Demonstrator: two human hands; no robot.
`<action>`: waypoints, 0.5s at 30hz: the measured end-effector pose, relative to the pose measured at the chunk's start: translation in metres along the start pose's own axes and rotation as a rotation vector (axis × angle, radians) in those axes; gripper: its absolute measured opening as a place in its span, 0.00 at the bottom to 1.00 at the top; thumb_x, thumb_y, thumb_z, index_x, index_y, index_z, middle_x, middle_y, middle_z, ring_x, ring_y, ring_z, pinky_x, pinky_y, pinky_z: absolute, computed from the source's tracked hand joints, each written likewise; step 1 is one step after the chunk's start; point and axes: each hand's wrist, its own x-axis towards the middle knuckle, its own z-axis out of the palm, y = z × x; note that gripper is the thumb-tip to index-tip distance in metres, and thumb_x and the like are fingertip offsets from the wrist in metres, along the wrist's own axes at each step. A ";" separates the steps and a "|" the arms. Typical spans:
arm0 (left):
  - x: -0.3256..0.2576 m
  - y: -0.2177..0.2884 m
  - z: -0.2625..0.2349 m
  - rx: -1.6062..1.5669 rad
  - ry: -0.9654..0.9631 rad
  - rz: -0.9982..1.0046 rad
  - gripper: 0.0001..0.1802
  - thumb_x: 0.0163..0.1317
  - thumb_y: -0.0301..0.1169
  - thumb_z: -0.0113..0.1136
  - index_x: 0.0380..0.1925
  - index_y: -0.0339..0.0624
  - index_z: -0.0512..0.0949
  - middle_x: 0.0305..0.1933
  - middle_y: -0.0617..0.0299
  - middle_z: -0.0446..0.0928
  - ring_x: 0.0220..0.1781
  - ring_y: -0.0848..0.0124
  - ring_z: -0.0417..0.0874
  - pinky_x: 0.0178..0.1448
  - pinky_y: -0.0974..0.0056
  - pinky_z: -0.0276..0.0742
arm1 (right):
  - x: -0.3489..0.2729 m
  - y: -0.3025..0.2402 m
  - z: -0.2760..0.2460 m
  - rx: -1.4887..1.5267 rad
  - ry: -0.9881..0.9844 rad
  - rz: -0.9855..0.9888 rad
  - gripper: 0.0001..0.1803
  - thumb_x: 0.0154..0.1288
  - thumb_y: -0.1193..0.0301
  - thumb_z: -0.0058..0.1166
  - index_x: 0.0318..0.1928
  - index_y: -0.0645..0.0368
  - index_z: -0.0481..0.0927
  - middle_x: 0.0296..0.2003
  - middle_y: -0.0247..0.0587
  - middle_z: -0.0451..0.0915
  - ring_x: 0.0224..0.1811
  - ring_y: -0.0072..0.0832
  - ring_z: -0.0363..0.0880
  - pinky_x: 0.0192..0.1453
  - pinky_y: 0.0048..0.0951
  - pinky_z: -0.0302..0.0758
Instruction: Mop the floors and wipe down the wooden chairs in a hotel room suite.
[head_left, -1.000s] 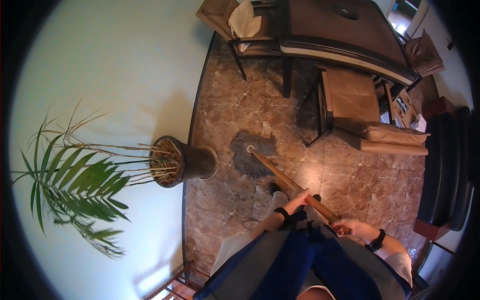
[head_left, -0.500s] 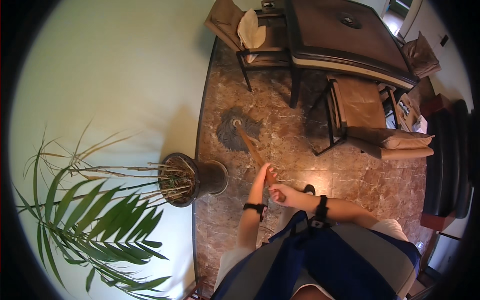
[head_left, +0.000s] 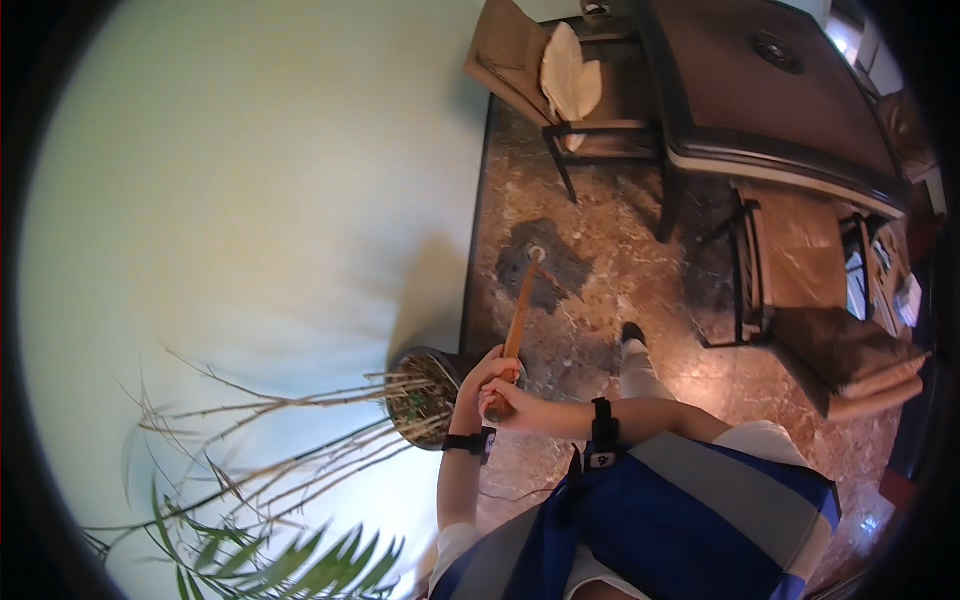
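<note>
A mop with a wooden handle (head_left: 520, 313) slants from my hands to its grey string head (head_left: 545, 268), which lies spread on the brown marbled floor close to the wall. My left hand (head_left: 484, 373) is wrapped round the handle. Just below it, nearer the handle's end, my right hand (head_left: 508, 403) grips the same stick. Both hands are close together in front of my body, and each wrist wears a black strap. The handle's end sticks out slightly beside my right hand.
A potted plant (head_left: 420, 400) stands against the pale wall (head_left: 270, 200), left of my hands. Ahead right are a brown table (head_left: 770, 90), a chair with a cream cushion (head_left: 570, 75) and another tan chair (head_left: 800, 250). My foot (head_left: 632, 333) is forward on the floor.
My hands have drawn the handle back toward my body and left, nearer the plant pot. One foot has come forward into sight. The whole view has turned and shifted.
</note>
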 end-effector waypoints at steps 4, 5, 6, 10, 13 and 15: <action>0.067 0.042 -0.030 0.064 0.027 -0.123 0.12 0.46 0.26 0.52 0.33 0.38 0.66 0.22 0.66 0.65 0.24 0.79 0.67 0.28 0.78 0.62 | 0.037 -0.034 0.053 0.148 0.035 0.068 0.06 0.49 0.79 0.43 0.21 0.56 0.63 0.16 0.30 0.62 0.18 0.19 0.62 0.26 0.20 0.64; 0.088 0.043 -0.041 0.034 -0.077 -0.255 0.14 0.46 0.25 0.53 0.36 0.38 0.65 0.22 0.67 0.65 0.24 0.79 0.68 0.28 0.77 0.63 | 0.041 -0.043 0.059 0.163 0.116 0.032 0.06 0.49 0.79 0.43 0.20 0.56 0.63 0.15 0.30 0.61 0.17 0.19 0.62 0.25 0.21 0.65; 0.108 0.042 -0.051 0.136 -0.138 -0.291 0.19 0.47 0.26 0.53 0.40 0.39 0.62 0.22 0.66 0.66 0.24 0.78 0.69 0.27 0.78 0.63 | 0.046 -0.056 0.067 0.166 0.055 0.081 0.06 0.49 0.79 0.43 0.20 0.56 0.63 0.15 0.30 0.61 0.17 0.19 0.62 0.25 0.21 0.65; 0.171 0.025 -0.077 -0.046 0.072 -0.298 0.23 0.49 0.30 0.53 0.46 0.41 0.59 0.25 0.62 0.67 0.17 0.75 0.68 0.22 0.73 0.67 | 0.070 -0.098 0.085 0.035 0.049 0.080 0.06 0.50 0.78 0.42 0.19 0.58 0.63 0.16 0.32 0.64 0.18 0.21 0.64 0.26 0.23 0.66; 0.182 0.044 -0.102 -0.268 0.208 -0.272 0.20 0.53 0.36 0.48 0.44 0.39 0.63 0.28 0.62 0.69 0.17 0.78 0.67 0.22 0.75 0.66 | 0.104 -0.125 0.101 0.011 0.093 0.016 0.07 0.52 0.75 0.43 0.19 0.57 0.63 0.17 0.33 0.64 0.18 0.22 0.64 0.26 0.24 0.66; 0.163 0.058 -0.109 -0.323 0.269 -0.350 0.22 0.55 0.41 0.44 0.45 0.36 0.65 0.31 0.63 0.70 0.21 0.83 0.66 0.27 0.79 0.66 | 0.120 -0.137 0.105 -0.110 0.122 -0.045 0.06 0.52 0.76 0.43 0.21 0.57 0.64 0.17 0.33 0.64 0.19 0.23 0.64 0.27 0.23 0.65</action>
